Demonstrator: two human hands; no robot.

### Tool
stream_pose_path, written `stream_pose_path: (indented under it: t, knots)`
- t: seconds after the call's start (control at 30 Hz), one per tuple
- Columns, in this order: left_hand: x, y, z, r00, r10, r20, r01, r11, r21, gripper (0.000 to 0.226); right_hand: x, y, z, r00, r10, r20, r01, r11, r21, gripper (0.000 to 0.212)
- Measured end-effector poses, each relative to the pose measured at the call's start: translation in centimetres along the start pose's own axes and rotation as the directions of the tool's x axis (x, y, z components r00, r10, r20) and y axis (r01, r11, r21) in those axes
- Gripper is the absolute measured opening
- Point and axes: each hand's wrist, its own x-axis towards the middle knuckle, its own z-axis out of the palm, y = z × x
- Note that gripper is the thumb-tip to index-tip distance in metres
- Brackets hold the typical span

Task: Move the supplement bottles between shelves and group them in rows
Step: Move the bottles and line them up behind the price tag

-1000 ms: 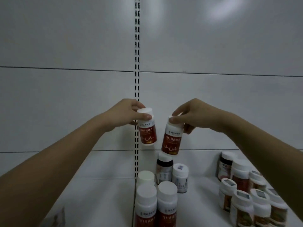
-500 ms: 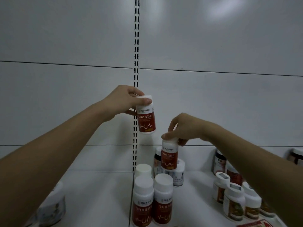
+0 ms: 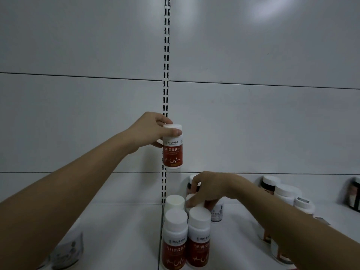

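Red-labelled bottle (image 3: pixel 172 147) is hanging upright above the shelf (image 3: pixel 120 227), my left hand (image 3: pixel 151 131) pinching its cap, waiting its turn. My right hand (image 3: pixel 209 189) is gripping another bottle's cap (image 3: pixel 190 197), seating it behind the front pair (image 3: pixel 186 236), building the row.

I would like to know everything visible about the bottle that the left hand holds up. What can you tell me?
The bottle is a small round one, apparently plastic, with a white body, a white cap and a dark red label carrying pale characters and a heartbeat-like line. It is closed, upright and in the air, in front of the slotted rail of the white back wall, above the bottles standing on the shelf. The left hand grips it at the cap; nothing else touches it.
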Motion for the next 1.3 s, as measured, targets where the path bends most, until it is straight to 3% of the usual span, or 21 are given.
stream_pose_path:
  t: [0.1,0.23,0.4,0.5,0.7,0.9,1.03,1.3]
  knots:
    - [-0.1,-0.5,0.8,0.999,-0.030,0.017,0.030,0.999,0.015,0.037,-0.3,0.3,0.6,1.000,-0.018,-0.012,0.019,0.999,0.029,0.049]
    - [-0.6,-1.6,2.5,0.996,-0.081,0.043,0.078,0.995,0.060,0.036,-1.3,1.1,0.5,1.000,-0.024,-0.014,0.025,0.990,0.139,0.041]
    - [-1.6,-3.5,4.7,0.984,-0.178,0.000,0.178,0.982,0.058,0.040,-2.9,3.3,1.2,0.947,0.031,-0.320,0.021,0.987,0.158,0.031]
    - [-2.4,-4.6,5.9,0.971,-0.238,-0.004,0.237,0.968,0.078,0.041,-3.1,5.9,3.8,0.877,0.000,-0.481,-0.060,0.992,-0.110,0.026]
    - [-3.6,-6.1,7.3,0.936,-0.350,0.020,0.344,0.927,0.149,0.040,-3.4,10.6,10.9,0.916,0.020,-0.401,-0.125,0.963,-0.237,0.036]
    - [-4.5,-6.7,8.2,0.910,-0.410,0.063,0.389,0.895,0.218,0.045,-3.5,11.9,12.5,0.874,-0.064,-0.481,-0.081,0.959,-0.273,0.046]
    - [-4.9,-7.1,8.5,0.886,-0.444,0.129,0.415,0.887,0.203,0.031,-3.3,12.2,12.6,0.855,-0.101,-0.509,-0.059,0.956,-0.289,0.044]
    - [-5.2,-7.6,8.6,0.886,-0.453,0.098,0.430,0.882,0.192,0.014,-3.8,11.9,12.6,0.851,-0.096,-0.516,-0.057,0.960,-0.273,0.044]
